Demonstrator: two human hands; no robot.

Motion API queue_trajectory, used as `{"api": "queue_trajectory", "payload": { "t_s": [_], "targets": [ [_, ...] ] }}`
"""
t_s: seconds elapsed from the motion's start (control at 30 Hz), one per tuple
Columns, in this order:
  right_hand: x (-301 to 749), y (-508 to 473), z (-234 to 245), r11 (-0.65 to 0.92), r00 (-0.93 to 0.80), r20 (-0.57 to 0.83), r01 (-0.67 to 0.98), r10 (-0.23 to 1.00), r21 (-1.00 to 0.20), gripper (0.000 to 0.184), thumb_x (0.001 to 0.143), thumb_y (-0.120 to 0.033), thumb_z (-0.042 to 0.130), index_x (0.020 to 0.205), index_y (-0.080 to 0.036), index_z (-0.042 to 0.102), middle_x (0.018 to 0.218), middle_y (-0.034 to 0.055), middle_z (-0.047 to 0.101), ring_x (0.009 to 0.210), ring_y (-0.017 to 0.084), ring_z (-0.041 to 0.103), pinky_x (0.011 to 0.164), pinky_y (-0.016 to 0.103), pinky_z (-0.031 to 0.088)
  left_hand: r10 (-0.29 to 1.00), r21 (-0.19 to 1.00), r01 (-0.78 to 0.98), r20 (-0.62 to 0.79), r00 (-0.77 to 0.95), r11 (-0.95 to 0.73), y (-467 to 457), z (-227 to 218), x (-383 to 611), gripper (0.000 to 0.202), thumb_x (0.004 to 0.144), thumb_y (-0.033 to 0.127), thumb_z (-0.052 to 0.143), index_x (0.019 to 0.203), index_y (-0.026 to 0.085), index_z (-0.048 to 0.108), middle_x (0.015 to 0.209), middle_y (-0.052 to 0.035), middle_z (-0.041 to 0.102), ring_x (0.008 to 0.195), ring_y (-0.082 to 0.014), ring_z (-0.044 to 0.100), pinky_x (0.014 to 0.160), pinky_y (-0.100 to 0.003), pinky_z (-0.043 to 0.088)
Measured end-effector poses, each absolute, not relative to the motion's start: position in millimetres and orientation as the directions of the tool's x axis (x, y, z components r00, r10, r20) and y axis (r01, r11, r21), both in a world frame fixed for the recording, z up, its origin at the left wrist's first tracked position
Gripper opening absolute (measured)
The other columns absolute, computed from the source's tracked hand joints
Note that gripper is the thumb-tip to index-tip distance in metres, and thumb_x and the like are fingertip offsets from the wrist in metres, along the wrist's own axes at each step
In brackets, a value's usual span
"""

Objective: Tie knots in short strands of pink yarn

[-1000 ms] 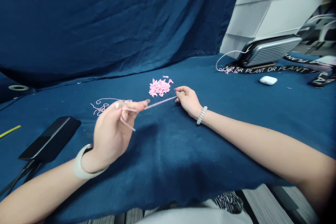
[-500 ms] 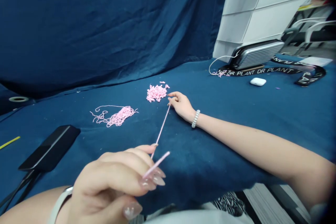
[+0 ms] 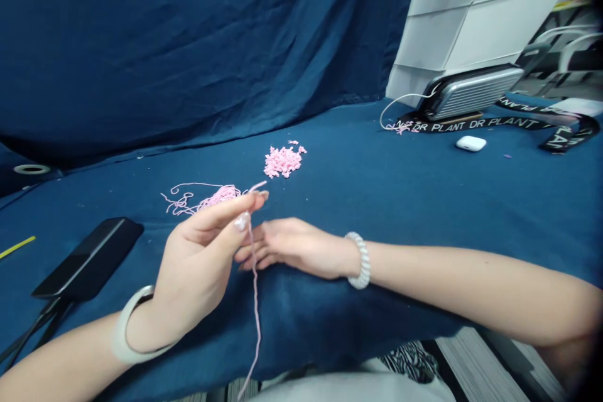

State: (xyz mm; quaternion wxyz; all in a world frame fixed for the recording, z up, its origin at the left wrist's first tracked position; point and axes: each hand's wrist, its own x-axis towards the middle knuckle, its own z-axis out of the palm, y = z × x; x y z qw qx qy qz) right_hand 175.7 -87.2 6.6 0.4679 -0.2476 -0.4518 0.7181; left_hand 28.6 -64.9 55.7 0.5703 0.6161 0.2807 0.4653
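A thin pink string is pinched between the thumb and index finger of my left hand. One short end pokes up past the fingertips; the long part hangs down over the table's front edge. My right hand is just behind, its loosely stretched fingers pointing left and partly hidden by the left hand and string. I see nothing held in it. Behind the left fingertips lies a tangle of pink strings, partly covered. Farther back is a heap of small pink pieces.
A black flat device with cables lies at left, near a yellow strip. At back right are a silver ribbed case, a black lettered strap and a small white case. A blue curtain hangs behind.
My left hand has moved up and away from me with the string. My right hand has come back beside it, and the string, taut between the hands before, now hangs slack.
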Motion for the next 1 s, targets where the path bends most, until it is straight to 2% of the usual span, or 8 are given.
{"api": "queue_trajectory", "payload": {
  "t_s": [0.1,0.23,0.4,0.53,0.6,0.7,0.87,1.0],
  "targets": [
    [163.4,-99.1,12.5,-0.188,-0.419,0.036,-0.482,0.907,-0.856,0.034,0.074,-0.046,0.063,0.077,-0.013,0.059,0.068,0.0012,0.063,0.058,0.007,0.057,0.061,0.022,0.046,0.908,0.974,-0.224,0.118,0.402,-0.028,-56.9,68.8,31.8,0.016,0.076,0.023,0.066,0.091,0.021,0.069,0.099,-0.0022,0.069,0.094,-0.0159,0.063,0.09,-0.028,0.049],
    [176.3,-88.6,13.2,-0.058,-0.321,0.062,-0.351,0.945,-0.935,0.031,0.083,-0.04,0.055,0.069,-0.013,0.056,0.05,-0.0048,0.05,0.043,0.004,0.042,0.046,0.017,0.035,0.911,0.956,-0.279,0.035,0.411,0.09,-33.3,82.7,35.0,0.009,0.078,0.017,0.063,0.086,0.018,0.066,0.086,-0.0005,0.069,0.079,-0.0109,0.065,0.083,-0.024,0.052],
    [188.1,-82.4,24.4,0.01,-0.351,0.089,-0.219,0.932,-0.976,0.024,0.09,-0.028,0.043,0.07,-0.015,0.048,0.052,-0.006,0.045,0.047,0.005,0.043,0.053,0.019,0.041,0.94,0.924,-0.38,0.086,0.329,0.048,5.9,75.8,33.7,0.011,0.076,0.008,0.063,0.082,0.018,0.063,0.078,0.0018,0.066,0.07,-0.0062,0.063,0.081,-0.019,0.052],
    [186.5,-98.2,43.7,0.158,-0.438,0.121,0.049,0.891,-0.986,0.021,0.09,-0.026,0.041,0.072,-0.016,0.047,0.064,-0.0014,0.051,0.059,0.009,0.049,0.062,0.024,0.045,0.959,0.911,-0.411,0.078,0.271,0.042,30.0,67.0,31.4,0.017,0.076,0.002,0.06,0.085,0.017,0.062,0.076,0.002,0.065,0.069,-0.0057,0.062,0.082,-0.021,0.052],
    [185.3,-108.1,51.2,0.394,-0.432,0.273,0.22,0.859,-0.892,0.02,0.089,-0.024,0.044,0.071,-0.016,0.049,0.076,0.0027,0.054,0.074,0.012,0.052,0.074,0.029,0.046,0.963,0.91,-0.413,0.069,0.26,0.047,38.5,64.8,31.0,0.016,0.076,0.001,0.059,0.083,0.015,0.061,0.075,0.0012,0.064,0.069,-0.0054,0.062,0.083,-0.021,0.052],
    [183.2,-119.8,55.8,0.67,-0.435,0.516,0.377,0.738,-0.64,0.017,0.085,-0.021,0.049,0.069,-0.017,0.052,0.1,0.0096,0.053,0.098,0.016,0.05,0.09,0.034,0.042,0.968,0.917,-0.393,0.033,0.25,0.07,47.3,62.0,31.9,0.014,0.077,-0.001,0.056,0.078,0.012,0.061,0.074,-0.0001,0.063,0.065,-0.0048,0.061,0.081,-0.02,0.052],
    [178.1,-128.7,54.0,0.818,-0.515,0.636,0.354,0.575,-0.454,0.018,0.084,-0.02,0.05,0.066,-0.018,0.054,0.116,0.0122,0.053,0.108,0.019,0.049,0.098,0.038,0.037,0.969,0.931,-0.349,-0.018,0.246,0.106,56.9,53.0,32.8,0.013,0.075,-0.001,0.057,0.075,0.012,0.06,0.071,-0.0013,0.064,0.067,-0.0067,0.062,0.078,-0.021,0.053],
    [175.9,-128.4,54.8,0.797,-0.602,0.584,0.156,0.545,-0.583,0.019,0.083,-0.017,0.051,0.064,-0.018,0.051,0.089,0.0056,0.065,0.085,0.012,0.059,0.094,0.03,0.041,0.963,0.931,-0.344,-0.028,0.267,0.122,61.8,46.9,31.9,0.012,0.074,0.001,0.059,0.077,0.012,0.06,0.072,-0.0016,0.065,0.067,-0.0074,0.063,0.077,-0.023,0.053]
  ]
}}
